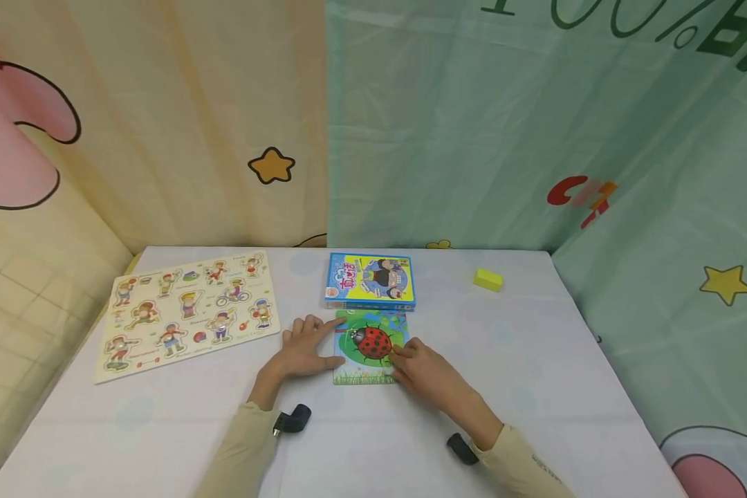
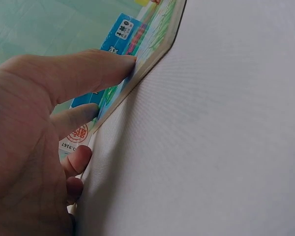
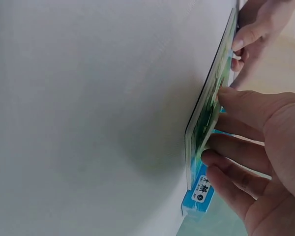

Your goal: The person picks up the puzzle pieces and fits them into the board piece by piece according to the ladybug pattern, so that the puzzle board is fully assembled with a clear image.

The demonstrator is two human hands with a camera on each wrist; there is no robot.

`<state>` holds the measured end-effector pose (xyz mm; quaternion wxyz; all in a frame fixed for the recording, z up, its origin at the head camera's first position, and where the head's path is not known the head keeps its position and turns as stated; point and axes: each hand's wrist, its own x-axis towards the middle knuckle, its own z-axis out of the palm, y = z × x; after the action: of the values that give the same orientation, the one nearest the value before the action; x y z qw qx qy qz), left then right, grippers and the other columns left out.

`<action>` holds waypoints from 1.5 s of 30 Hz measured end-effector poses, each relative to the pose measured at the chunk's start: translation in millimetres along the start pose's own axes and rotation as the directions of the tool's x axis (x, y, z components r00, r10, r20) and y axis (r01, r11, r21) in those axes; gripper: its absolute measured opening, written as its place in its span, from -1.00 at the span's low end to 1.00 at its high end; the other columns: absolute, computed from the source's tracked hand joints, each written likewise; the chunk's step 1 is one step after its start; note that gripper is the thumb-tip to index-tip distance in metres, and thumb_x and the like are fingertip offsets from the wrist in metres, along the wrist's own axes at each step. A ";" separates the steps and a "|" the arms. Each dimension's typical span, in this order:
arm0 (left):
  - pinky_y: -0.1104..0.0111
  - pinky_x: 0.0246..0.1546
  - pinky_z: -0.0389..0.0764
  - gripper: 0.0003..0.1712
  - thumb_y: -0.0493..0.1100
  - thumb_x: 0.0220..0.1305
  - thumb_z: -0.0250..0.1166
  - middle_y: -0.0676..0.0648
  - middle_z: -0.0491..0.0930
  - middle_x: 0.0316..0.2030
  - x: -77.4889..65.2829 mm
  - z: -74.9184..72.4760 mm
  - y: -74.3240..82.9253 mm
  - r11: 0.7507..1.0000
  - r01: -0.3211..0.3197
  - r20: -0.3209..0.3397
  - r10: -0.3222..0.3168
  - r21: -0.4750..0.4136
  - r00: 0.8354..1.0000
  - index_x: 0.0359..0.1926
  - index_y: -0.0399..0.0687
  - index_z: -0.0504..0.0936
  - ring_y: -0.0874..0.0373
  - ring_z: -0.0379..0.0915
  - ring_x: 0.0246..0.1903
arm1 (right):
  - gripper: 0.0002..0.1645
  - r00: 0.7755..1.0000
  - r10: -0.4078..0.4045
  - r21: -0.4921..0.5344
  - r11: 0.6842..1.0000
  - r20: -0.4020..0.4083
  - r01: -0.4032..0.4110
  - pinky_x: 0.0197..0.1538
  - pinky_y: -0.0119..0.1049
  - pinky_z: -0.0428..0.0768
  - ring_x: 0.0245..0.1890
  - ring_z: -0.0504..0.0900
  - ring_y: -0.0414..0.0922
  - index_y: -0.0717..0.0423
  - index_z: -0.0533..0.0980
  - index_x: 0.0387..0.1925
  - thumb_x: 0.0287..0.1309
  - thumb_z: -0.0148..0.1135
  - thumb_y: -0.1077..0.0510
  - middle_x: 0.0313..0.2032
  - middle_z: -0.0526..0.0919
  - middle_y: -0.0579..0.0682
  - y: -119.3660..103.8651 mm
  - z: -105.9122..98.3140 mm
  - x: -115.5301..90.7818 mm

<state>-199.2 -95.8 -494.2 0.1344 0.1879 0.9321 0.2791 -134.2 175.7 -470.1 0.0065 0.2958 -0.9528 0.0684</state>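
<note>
A square ladybug puzzle board (image 1: 366,379) lies on the table between both hands, with a red, black-spotted ladybug (image 1: 371,343) on a green ground. My left hand (image 1: 301,349) is at its left side, thumb and index finger stretched apart, their tips on the board's edge. In the left wrist view, the other left fingers (image 2: 78,160) bend beside the board. From the right, my right hand (image 1: 426,370) reaches onto the board, fingertips touching its face near the ladybug's rear. The right wrist view shows thumb and fingers (image 3: 236,147) spread apart there, covering part of the picture.
Just behind the board lies a blue and yellow game box (image 1: 370,280). To the left is a large wooden puzzle board (image 1: 189,311) with sports figures. A small yellow block (image 1: 487,279) sits at the back right. Printed curtains (image 1: 436,138) stand behind the white table (image 1: 504,387).
</note>
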 end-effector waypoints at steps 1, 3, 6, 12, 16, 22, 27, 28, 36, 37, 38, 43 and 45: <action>0.18 -0.21 0.06 -0.08 0.17 0.12 0.43 -0.06 0.27 -0.04 -0.1 -0.1 -0.2 1.000 0.001 -0.001 -0.001 0.000 1.000 0.48 0.24 0.30 -0.02 0.06 -0.09 | -0.61 1.000 0.004 -0.004 1.000 0.005 -0.004 -0.03 -0.22 0.62 -0.07 0.56 -0.07 0.14 0.64 0.07 0.31 0.30 0.04 0.09 0.68 0.07 -0.3 0.5 0.7; 0.18 -0.21 0.06 -0.08 0.17 0.12 0.43 -0.06 0.26 -0.04 -0.3 -0.3 -0.6 1.000 0.002 -0.001 -0.002 0.002 1.000 0.49 0.25 0.29 -0.02 0.06 -0.09 | -0.61 1.000 0.020 -0.006 1.000 0.018 -0.020 0.00 -0.20 0.62 -0.04 0.58 -0.06 0.13 0.64 0.07 0.31 0.31 0.03 0.09 0.67 0.07 -1.5 0.4 2.2; 0.18 -0.21 0.07 -0.08 0.17 0.12 0.43 -0.06 0.27 -0.03 -0.3 -0.1 -0.9 1.000 0.000 0.000 0.000 0.003 1.000 0.49 0.25 0.29 -0.02 0.06 -0.08 | -0.61 0.998 0.047 -0.005 0.999 0.039 -0.047 0.03 -0.17 0.62 0.02 0.59 -0.04 0.13 0.63 0.07 0.30 0.32 0.03 0.10 0.64 0.08 -3.4 0.1 3.5; 0.17 -0.20 0.07 -0.08 0.16 0.12 0.43 -0.06 0.27 -0.03 -0.7 0.2 0.3 1.000 0.001 -0.002 -0.002 -0.001 1.000 0.49 0.24 0.29 -0.02 0.06 -0.08 | -0.59 0.997 0.073 -0.016 0.997 0.038 -0.072 0.06 -0.18 0.59 0.02 0.56 -0.04 0.15 0.63 0.07 0.25 0.37 0.04 0.11 0.63 0.07 -6.0 -0.3 4.5; 0.17 -0.20 0.07 -0.08 0.16 0.13 0.43 -0.05 0.26 -0.05 -1.1 0.2 1.2 1.000 0.004 -0.005 -0.004 0.000 1.000 0.49 0.24 0.30 -0.02 0.06 -0.08 | -0.59 0.996 0.085 0.016 0.996 0.034 -0.086 0.07 -0.16 0.58 0.04 0.55 -0.03 0.18 0.63 0.05 0.23 0.38 0.08 0.10 0.62 0.08 -7.1 -0.9 5.6; 0.18 -0.20 0.07 -0.09 0.15 0.15 0.42 -0.06 0.26 -0.04 -1.0 -2.4 2.0 1.000 -0.001 0.002 0.001 0.010 1.000 0.49 0.22 0.29 -0.03 0.06 -0.08 | -0.63 0.996 0.073 0.015 0.997 0.054 -0.074 0.00 -0.17 0.61 -0.03 0.60 -0.03 0.18 0.65 0.01 0.24 0.38 0.07 0.03 0.68 0.08 -6.7 -4.9 10.4; 0.17 -0.18 0.07 -0.09 0.15 0.15 0.42 -0.08 0.26 -0.02 1.2 -5.4 2.1 1.000 -0.001 -0.006 0.002 0.018 1.000 0.49 0.21 0.29 -0.04 0.06 -0.07 | -0.66 0.997 0.053 -0.027 0.998 0.050 -0.052 -0.03 -0.17 0.62 -0.09 0.62 -0.05 0.13 0.67 -0.02 0.24 0.37 0.04 -0.03 0.71 0.05 -5.8 -8.9 14.1; 0.17 -0.18 0.07 -0.09 0.15 0.14 0.42 -0.08 0.26 -0.02 1.6 -5.8 2.0 1.000 0.000 -0.006 0.000 0.017 1.000 0.49 0.21 0.29 -0.04 0.06 -0.07 | -0.66 0.997 0.051 -0.028 0.998 0.051 -0.050 -0.03 -0.17 0.62 -0.10 0.62 -0.04 0.13 0.67 -0.02 0.25 0.37 0.04 -0.02 0.71 0.05 -5.8 -8.9 14.2; 0.17 -0.19 0.07 -0.09 0.15 0.14 0.42 -0.08 0.27 -0.01 0.5 -4.0 0.6 1.000 0.010 0.003 -0.010 0.016 1.000 0.49 0.23 0.29 -0.03 0.07 -0.07 | -0.70 0.998 0.043 -0.024 0.999 0.046 -0.041 -0.12 -0.19 0.62 -0.18 0.62 -0.06 0.14 0.67 -0.06 0.22 0.39 0.08 -0.09 0.72 0.04 -8.7 -8.6 13.7; 0.17 -0.18 0.07 -0.09 0.15 0.14 0.43 -0.08 0.28 -0.01 0.3 -3.4 0.5 1.000 0.009 0.001 -0.009 0.017 1.000 0.49 0.23 0.29 -0.03 0.07 -0.07 | -0.70 0.998 0.047 -0.021 0.999 0.052 -0.046 -0.12 -0.19 0.62 -0.18 0.62 -0.06 0.14 0.67 -0.06 0.22 0.39 0.09 -0.09 0.72 0.04 -9.2 -9.0 13.8; 0.17 -0.18 0.08 -0.09 0.15 0.14 0.43 -0.08 0.28 0.00 0.3 -2.8 0.3 1.000 0.007 0.000 -0.007 0.017 1.000 0.49 0.23 0.29 -0.03 0.08 -0.06 | -0.69 0.997 0.052 -0.015 0.999 0.057 -0.052 -0.13 -0.19 0.63 -0.18 0.63 -0.07 0.13 0.67 -0.04 0.22 0.39 0.10 -0.09 0.72 0.05 -9.6 -9.2 13.9; 0.15 -0.16 0.10 -0.09 0.16 0.14 0.43 -0.09 0.30 0.04 0.7 -0.7 0.6 1.000 -0.001 -0.002 0.001 0.009 1.000 0.49 0.24 0.29 -0.04 0.10 -0.03 | -0.61 0.995 0.063 0.005 0.998 0.076 -0.064 -0.13 -0.20 0.64 -0.15 0.62 -0.07 0.06 0.65 0.10 0.22 0.38 0.18 -0.04 0.71 0.07 -11.9 -8.8 10.9; 0.16 -0.17 0.10 -0.09 0.16 0.14 0.43 -0.09 0.30 0.03 0.6 -0.3 0.1 1.000 0.001 0.000 -0.001 0.010 1.000 0.49 0.25 0.29 -0.03 0.09 -0.04 | -0.58 0.995 0.061 0.004 0.998 0.073 -0.061 -0.12 -0.22 0.63 -0.16 0.58 -0.08 0.02 0.65 0.13 0.22 0.38 0.18 -0.04 0.68 0.06 -11.7 -7.4 9.1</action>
<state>-199.7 -95.6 -494.0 0.1334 0.1882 0.9335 0.2746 -135.4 162.0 -460.7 -0.0313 0.2689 -0.9607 0.0607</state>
